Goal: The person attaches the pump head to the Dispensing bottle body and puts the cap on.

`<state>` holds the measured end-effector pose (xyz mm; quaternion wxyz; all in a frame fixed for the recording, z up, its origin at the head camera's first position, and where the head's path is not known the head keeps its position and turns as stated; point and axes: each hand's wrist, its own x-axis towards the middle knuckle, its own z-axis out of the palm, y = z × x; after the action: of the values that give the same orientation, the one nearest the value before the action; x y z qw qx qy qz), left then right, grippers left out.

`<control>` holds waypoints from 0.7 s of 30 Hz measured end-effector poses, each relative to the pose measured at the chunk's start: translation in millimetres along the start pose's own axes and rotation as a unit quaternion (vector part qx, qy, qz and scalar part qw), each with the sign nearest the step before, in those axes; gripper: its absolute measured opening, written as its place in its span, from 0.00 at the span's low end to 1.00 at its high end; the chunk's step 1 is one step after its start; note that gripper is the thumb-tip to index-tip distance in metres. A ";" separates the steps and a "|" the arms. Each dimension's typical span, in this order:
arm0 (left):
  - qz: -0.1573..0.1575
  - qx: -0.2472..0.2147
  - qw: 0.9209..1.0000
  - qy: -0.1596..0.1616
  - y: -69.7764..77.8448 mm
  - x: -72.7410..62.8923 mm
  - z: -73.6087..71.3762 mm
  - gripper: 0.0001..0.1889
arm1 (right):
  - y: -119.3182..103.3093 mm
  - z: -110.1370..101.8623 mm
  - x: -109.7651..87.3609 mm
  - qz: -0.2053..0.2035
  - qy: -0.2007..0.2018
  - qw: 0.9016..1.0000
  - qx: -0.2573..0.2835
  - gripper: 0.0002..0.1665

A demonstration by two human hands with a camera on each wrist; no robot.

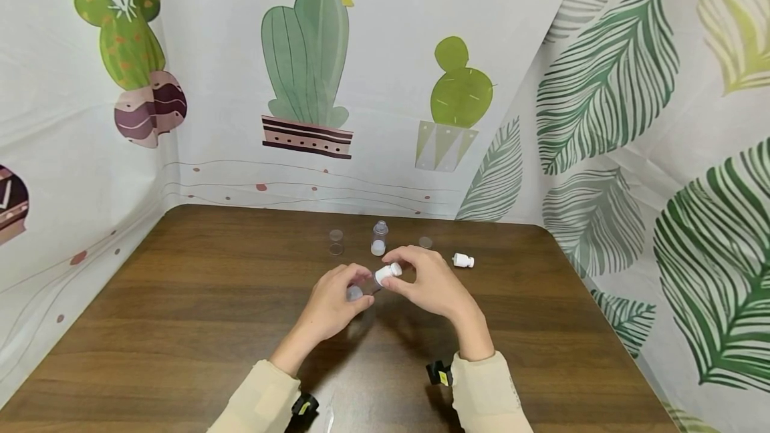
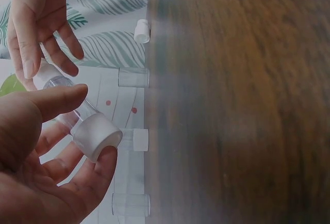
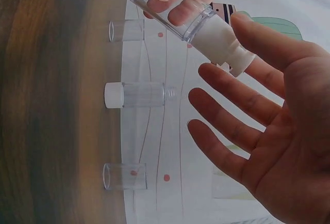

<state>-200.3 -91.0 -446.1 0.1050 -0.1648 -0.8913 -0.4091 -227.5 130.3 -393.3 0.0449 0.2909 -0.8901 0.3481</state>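
My left hand grips a small clear pump bottle by its body and white base, holding it tilted above the table. The thumb and index finger of my right hand pinch the white pump top at the bottle's other end. In the right wrist view the other right fingers are spread away from the bottle. The pump top sits on the bottle's neck; how tightly it is seated I cannot tell. Behind the hands stands a second clear bottle with a white base and an uncovered threaded neck.
One clear cap stands left of the second bottle, another clear cap to its right. Farther right, a white pump top lies on its side. A printed cloth hangs along the back and sides of the wooden table.
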 end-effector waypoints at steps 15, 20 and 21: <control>-0.004 -0.005 1.000 -0.001 -0.1 -0.4 -0.3 0.17 | 3.1 -1.4 -0.8 -0.042 0.007 0.999 0.002 0.20; -0.005 -0.006 1.000 -0.001 -0.3 -0.4 0.0 0.17 | 3.4 -1.2 -0.7 -0.046 0.000 0.999 0.004 0.18; -0.005 -0.006 1.000 -0.001 -0.3 -0.4 0.1 0.17 | 3.4 -1.3 -0.7 -0.045 -0.002 0.999 0.006 0.18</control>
<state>-200.0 -91.2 -446.5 0.1008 -0.1619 -0.8897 -0.4148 -228.9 133.5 -394.6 0.0573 0.3313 -0.8741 0.3507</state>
